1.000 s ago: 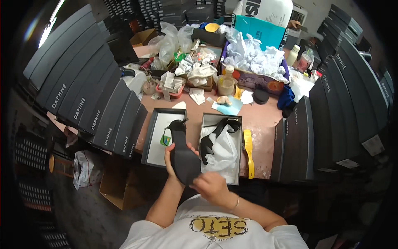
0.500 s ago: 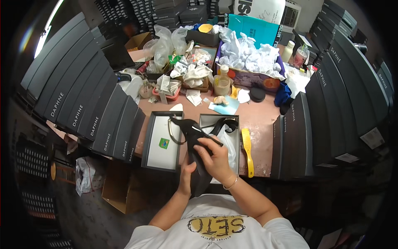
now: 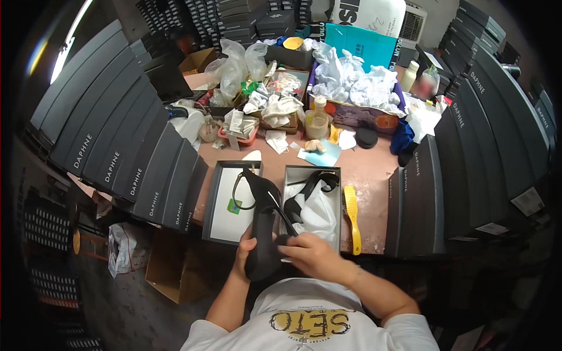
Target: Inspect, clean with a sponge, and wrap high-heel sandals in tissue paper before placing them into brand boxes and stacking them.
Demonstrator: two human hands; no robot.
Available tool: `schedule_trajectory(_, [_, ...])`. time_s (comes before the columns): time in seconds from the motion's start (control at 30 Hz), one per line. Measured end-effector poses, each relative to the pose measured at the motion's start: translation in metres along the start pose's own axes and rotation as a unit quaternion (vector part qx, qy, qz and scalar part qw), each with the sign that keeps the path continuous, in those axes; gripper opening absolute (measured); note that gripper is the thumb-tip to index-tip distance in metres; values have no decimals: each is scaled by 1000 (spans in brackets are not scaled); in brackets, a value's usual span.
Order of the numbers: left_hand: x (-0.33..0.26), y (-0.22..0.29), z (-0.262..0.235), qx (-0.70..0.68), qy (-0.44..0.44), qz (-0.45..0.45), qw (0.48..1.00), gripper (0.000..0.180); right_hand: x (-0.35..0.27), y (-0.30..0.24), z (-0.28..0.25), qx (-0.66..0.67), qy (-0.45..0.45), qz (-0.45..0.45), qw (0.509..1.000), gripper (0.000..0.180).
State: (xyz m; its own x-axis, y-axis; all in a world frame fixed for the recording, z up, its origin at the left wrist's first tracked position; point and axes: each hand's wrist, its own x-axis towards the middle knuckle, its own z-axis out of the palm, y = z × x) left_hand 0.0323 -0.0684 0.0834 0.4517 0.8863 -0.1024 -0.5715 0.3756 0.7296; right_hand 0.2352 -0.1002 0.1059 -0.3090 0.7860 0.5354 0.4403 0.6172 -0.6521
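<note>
A black high-heeled sandal (image 3: 264, 231) is held over the near edge of the table, its sole side up and its strap end pointing away from me. My left hand (image 3: 243, 253) wraps round its left side near the broad end. Beside the slim heel's tip, my right hand (image 3: 310, 251) is closed, with something small and dark at its fingertips that I cannot make out. Under the strap lies an open box lid (image 3: 221, 225) with a green sticker (image 3: 235, 206) inside. To its right, an open shoebox (image 3: 338, 205) contains another black sandal (image 3: 319, 182) and white tissue paper (image 3: 319, 213).
A yellow brush (image 3: 351, 219) lies right of the shoebox. Stacked dark shoeboxes (image 3: 111, 134) rise at left, and more shoeboxes (image 3: 468, 158) at right. Farther back are a bottle (image 3: 317, 120), a purple box (image 3: 357, 116) of crumpled paper and a red basket (image 3: 241, 140).
My right hand has slid toward me, from the middle of the sandal down past the heel tip. The sandal has come slightly nearer and turned a little; my left hand still grips it.
</note>
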Motion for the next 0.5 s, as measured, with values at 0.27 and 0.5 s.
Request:
schedule_trajectory(0.27, [-15, 14, 0, 35, -119, -123, 985, 63, 49, -1, -50, -12, -25, -115, 993, 41])
schedule_trajectory(0.5, [-6, -19, -17, -163, -52, -66, 983, 60, 30, 11, 5, 39, 180, 87, 979, 30])
